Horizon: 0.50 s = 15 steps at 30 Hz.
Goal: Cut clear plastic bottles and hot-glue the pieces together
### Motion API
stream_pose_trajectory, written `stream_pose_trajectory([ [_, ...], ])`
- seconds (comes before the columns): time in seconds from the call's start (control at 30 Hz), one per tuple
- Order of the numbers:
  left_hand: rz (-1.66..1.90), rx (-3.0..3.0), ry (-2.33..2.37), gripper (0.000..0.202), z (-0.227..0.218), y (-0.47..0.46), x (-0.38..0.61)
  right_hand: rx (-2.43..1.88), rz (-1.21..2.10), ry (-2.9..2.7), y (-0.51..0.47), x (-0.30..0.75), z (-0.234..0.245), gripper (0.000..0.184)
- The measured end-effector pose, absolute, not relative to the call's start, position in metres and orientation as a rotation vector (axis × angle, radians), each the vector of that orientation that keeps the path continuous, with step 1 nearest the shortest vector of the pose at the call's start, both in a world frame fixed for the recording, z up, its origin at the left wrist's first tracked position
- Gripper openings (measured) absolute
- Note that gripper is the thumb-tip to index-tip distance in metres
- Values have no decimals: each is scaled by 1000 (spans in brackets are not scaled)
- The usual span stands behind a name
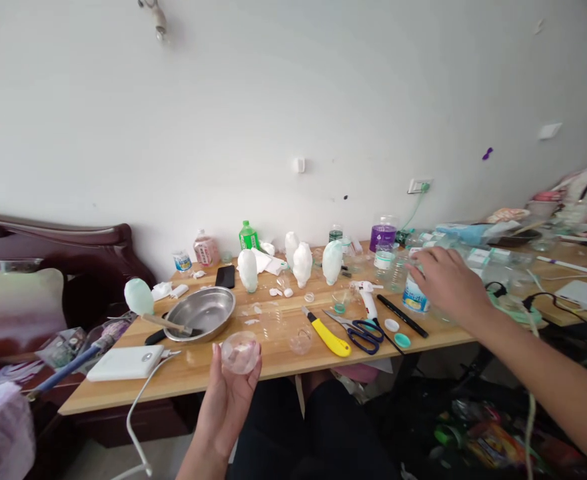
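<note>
My left hand [231, 390] holds up a clear, rounded plastic bottle bottom [240, 352] at the table's front edge, fingers curled round its sides. On the right, my right hand [443, 279] is curled at the upper part of a clear plastic bottle with a blue-and-white label [415, 296]; the hand partly hides it. Left of that bottle lie a black marker [402, 316] and a white glue gun [367, 301]. Dark-handled scissors [365, 335] and a yellow utility knife [329, 335] rest in the middle. Another clear plastic piece [301, 341] sits near the front edge.
A steel bowl [208, 310] with a brush [171, 324] across it stands at left, beside a white power bank [126, 363] with a cable. White egg-shaped forms [302, 265] stand at the back. Several clear bottles [478, 260] crowd the right side.
</note>
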<state>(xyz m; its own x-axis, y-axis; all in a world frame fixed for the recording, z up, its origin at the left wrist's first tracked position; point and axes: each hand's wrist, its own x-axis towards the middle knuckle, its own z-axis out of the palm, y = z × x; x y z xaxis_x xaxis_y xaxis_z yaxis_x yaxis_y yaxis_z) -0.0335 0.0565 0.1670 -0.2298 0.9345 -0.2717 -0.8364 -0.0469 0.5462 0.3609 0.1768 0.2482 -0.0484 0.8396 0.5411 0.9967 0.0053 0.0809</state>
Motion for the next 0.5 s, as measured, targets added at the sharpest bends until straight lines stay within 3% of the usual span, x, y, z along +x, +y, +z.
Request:
stream_pose_trajectory([
  [0.03,1650,184,721,35,168,55,-32,-1801,-635,-1946,157,346,247,26],
  [0.13,1588,192,696,38,171,49,-28,-1357,-71,-2097,93,294,234,21],
  [0.27,1476,216,589,40,171,45,-29,-1331,321,-2142,52,249,202,24],
  [0.5,1541,125,628,35,159,51,-55,-1511,205,-1761,80,271,140,21],
])
